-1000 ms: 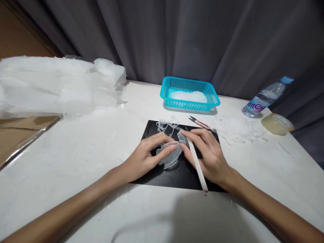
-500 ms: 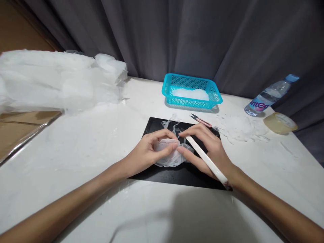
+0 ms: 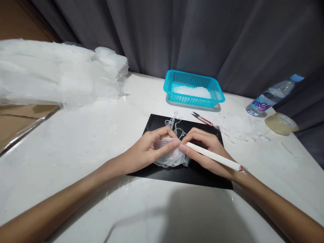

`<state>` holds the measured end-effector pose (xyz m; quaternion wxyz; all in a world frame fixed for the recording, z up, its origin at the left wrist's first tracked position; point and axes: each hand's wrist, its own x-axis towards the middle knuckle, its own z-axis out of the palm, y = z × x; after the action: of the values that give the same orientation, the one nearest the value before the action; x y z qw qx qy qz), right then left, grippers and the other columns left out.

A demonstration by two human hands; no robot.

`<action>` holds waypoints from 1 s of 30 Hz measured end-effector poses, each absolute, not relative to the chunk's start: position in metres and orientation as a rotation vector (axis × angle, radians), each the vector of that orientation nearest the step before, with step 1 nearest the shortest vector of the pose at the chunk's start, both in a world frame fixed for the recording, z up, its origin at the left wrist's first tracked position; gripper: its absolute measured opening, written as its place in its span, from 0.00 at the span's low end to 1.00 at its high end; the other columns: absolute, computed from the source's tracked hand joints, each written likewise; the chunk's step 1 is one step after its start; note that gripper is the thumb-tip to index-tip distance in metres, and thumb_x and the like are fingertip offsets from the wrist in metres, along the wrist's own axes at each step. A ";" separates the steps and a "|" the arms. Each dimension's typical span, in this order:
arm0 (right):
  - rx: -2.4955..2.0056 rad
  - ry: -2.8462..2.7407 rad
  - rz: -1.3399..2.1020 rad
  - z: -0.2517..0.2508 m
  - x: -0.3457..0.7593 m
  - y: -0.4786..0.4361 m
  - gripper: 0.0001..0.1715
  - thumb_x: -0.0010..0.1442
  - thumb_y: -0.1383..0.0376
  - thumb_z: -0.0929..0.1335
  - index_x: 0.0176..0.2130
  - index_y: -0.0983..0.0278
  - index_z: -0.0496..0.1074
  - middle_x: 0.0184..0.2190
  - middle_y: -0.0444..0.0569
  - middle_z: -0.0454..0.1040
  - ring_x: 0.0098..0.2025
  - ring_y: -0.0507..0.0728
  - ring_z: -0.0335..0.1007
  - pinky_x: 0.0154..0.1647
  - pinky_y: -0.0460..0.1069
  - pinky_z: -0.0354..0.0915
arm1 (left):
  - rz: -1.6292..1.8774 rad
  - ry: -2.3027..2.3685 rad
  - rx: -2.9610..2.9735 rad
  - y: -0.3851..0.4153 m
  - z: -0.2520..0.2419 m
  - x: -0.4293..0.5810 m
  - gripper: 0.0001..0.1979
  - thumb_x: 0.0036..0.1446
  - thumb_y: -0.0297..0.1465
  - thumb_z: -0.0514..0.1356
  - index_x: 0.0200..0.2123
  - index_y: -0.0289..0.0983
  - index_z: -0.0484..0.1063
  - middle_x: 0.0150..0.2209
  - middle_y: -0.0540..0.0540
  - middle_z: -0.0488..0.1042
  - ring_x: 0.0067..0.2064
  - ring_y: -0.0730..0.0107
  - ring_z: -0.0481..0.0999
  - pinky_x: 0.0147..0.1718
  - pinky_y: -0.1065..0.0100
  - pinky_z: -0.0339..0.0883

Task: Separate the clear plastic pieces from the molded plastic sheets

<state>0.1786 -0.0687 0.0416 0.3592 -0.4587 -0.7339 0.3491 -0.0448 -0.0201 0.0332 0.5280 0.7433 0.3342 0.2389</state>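
Observation:
My left hand [image 3: 153, 146] is closed round a thin, translucent white piece [image 3: 169, 158] with a wavy edge, its thumb on top. A long white stick-like tool [image 3: 215, 157] rests in my right hand [image 3: 207, 150], slanting back over the wrist; its working tip is hidden at the fingers. The thumb and forefinger of that hand pinch together at the piece's right edge, close to my left thumb. Thin see-through cut-off strips [image 3: 180, 131] lie behind and beside the piece. Beneath both hands is a black mat [image 3: 152, 172].
Small snips with pink handles [image 3: 204, 119] lie past the mat. A blue basket [image 3: 168, 89] holds white pieces [image 3: 192, 91]. On the right are clear scraps [image 3: 240, 128], a water bottle [image 3: 265, 101] and a tape roll [image 3: 280, 124]. A bulky white stack [image 3: 63, 74] stands left.
My right fingers have curled in and closed at the piece's edge. The white tool has swung to a flatter slant, its rear end rising to the right. My left hand keeps its hold.

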 end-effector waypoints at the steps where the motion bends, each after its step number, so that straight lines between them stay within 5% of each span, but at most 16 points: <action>1: -1.186 -1.892 0.905 0.041 0.178 -0.069 0.07 0.68 0.62 0.71 0.37 0.62 0.76 0.35 0.43 0.73 0.36 0.52 0.71 0.40 0.48 0.66 | 0.562 0.795 1.778 -0.020 0.033 -0.045 0.13 0.69 0.42 0.61 0.39 0.37 0.73 0.32 0.51 0.71 0.32 0.73 0.68 0.30 0.73 0.60; 30: -1.160 -2.041 0.990 0.030 0.187 -0.067 0.09 0.71 0.64 0.67 0.39 0.61 0.76 0.36 0.44 0.75 0.38 0.53 0.73 0.42 0.49 0.67 | 0.307 0.731 1.748 -0.010 0.034 -0.052 0.16 0.69 0.45 0.59 0.42 0.37 0.75 0.29 0.53 0.69 0.26 0.76 0.61 0.24 0.74 0.54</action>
<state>0.1868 -0.0667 0.0295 0.2928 -0.4353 -0.7660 0.3715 -0.0525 -0.0102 0.0338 0.5739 0.7458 0.3117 0.1310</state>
